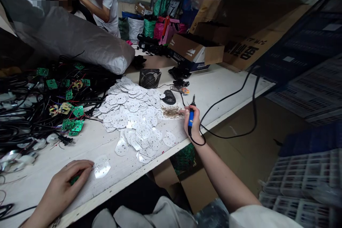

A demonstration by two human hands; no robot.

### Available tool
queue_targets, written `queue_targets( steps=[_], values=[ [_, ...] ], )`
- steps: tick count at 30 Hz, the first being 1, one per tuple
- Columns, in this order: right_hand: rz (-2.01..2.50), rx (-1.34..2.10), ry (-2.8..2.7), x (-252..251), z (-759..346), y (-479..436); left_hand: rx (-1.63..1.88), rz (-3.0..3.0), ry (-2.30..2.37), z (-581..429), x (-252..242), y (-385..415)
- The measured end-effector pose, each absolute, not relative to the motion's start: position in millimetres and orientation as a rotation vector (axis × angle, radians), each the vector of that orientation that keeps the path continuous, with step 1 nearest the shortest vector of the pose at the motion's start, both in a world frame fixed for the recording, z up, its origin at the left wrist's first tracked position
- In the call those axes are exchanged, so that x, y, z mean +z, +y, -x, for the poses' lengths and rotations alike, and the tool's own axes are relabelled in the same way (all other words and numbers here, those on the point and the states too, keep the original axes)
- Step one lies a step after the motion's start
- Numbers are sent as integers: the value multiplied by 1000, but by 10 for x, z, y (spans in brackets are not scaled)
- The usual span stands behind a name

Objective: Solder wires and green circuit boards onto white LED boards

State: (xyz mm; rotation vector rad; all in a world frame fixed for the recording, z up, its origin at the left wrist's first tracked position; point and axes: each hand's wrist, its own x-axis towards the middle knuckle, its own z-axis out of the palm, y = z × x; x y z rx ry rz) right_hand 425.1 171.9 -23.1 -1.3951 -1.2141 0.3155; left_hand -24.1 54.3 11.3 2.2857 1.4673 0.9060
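My right hand [192,123] is closed around the blue handle of a soldering iron [190,118], whose tip points up and away from me. Just left of that hand lies a heap of small brass-coloured bits [171,112]. Near the front edge of the bench, my left hand [66,185] pinches the left edge of a single white circuit board [102,166] lying flat. Something green shows between the left thumb and fingers, mostly hidden. A large pile of similar white boards [133,107] spreads between my hands.
Wired green circuit boards [77,125] and black cables crowd the left of the bench [235,85]. Behind the pile stand a small fan [150,78], a black dish [169,97] and a coil holder [178,89]. The iron's cord [227,137] loops right. Beyond are an open carton [197,50] and two people.
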Motion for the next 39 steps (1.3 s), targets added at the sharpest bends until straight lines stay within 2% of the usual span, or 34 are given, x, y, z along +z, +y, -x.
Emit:
queue_targets(
  steps=[12,20,39],
  values=[
    [1426,123,-1064,-118,-3911,1211,904,-2332,1461,258,95,534],
    [1511,375,-933,-95,-3841,1282,916,-2367,1436,248,106,534],
    [1523,489,-977,-57,-3827,1319,959,-2369,1414,233,124,537]
  ],
)
